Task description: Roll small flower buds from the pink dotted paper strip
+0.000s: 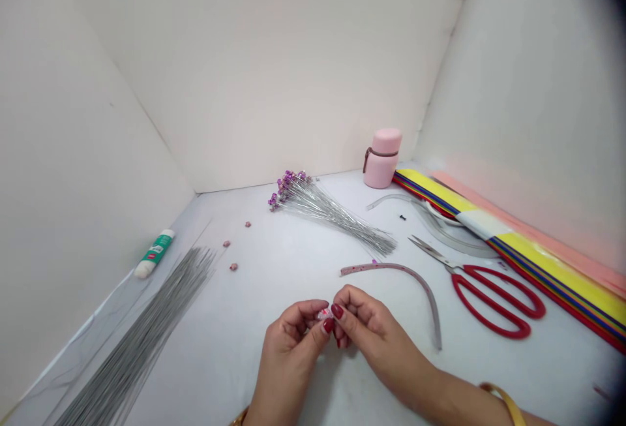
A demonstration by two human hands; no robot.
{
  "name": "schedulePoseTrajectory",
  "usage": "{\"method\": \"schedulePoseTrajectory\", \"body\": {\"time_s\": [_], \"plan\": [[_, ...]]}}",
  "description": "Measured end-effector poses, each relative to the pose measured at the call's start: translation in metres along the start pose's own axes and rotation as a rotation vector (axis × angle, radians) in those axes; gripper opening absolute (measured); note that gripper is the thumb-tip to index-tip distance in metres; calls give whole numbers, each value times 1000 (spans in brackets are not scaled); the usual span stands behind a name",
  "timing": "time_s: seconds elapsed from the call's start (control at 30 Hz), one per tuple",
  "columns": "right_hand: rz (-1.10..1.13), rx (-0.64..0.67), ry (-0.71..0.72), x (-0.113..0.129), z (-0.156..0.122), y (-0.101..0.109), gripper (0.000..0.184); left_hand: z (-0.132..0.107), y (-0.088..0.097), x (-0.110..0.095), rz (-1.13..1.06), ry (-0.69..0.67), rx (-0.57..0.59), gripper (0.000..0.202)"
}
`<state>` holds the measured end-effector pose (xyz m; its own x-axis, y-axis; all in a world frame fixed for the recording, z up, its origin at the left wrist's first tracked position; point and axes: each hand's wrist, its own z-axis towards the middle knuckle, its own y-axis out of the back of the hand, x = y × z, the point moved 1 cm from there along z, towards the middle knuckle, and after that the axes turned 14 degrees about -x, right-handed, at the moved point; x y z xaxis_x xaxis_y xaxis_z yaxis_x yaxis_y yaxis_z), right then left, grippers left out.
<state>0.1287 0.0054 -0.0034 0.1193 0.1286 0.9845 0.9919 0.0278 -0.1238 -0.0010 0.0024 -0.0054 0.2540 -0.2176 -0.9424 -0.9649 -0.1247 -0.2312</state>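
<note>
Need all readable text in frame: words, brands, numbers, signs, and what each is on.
Nothing legible.
Green-labelled tube: light marks and a red patch on the label, too small and blurred to read.
Pink flask: no text visible on the side shown.
Red-handled scissors: no text visible.

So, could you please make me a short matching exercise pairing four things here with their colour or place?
Things
1. Scissors
2. Bottle
3. Tube
4. Small shiny piece

Descriptions
A. White and green, lying down
B. Held between the left hand and the right hand
C. Red-handled, lying down
D. Pink, standing upright

Right pairs: 1-C, 2-D, 3-A, 4-B.
</note>
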Motion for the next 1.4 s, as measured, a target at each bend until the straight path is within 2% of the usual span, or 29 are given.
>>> {"method": "schedulePoseTrajectory", "body": {"time_s": [0.13,0.23,0.33,0.4,0.53,0.7,0.83,0.9,0.97,1.1,1.17,1.23,1.33,1.4], "plan": [[53,37,-88,-3,1,-2,25,0,-2,0,-113,23,28,9],[39,71,-54,-3,1,0,24,-1,0,0,-77,-18,78,12],[55,73,-31,-3,1,0,22,1,4,2,-30,-59,2,15],[79,62,-39,-4,1,0,22,1,4,2,-37,-40,-55,12],[76,48,-30,-5,1,-2,21,0,0,4,-110,54,-137,9],[-27,38,77,-4,1,-3,19,-5,-3,11,-230,186,-267,18],[32,40,21,-6,2,-1,19,-6,-2,8,-180,76,-169,28],[37,51,13,-7,3,0,19,-5,-1,5,-129,21,-111,25],[15,63,31,-7,2,0,19,-4,-2,5,-89,9,-118,21],[-167,33,190,-6,0,1,20,-4,-2,10,-141,131,-244,23],[-234,21,249,-5,-1,2,20,-4,-1,12,-174,182,-241,23],[-178,32,198,-5,1,2,20,-4,0,10,-130,137,-180,22],[12,57,36,-6,4,3,21,-3,5,4,-4,-24,-84,23],[81,71,-27,-6,7,3,21,-2,7,2,53,-84,-28,24]]}}
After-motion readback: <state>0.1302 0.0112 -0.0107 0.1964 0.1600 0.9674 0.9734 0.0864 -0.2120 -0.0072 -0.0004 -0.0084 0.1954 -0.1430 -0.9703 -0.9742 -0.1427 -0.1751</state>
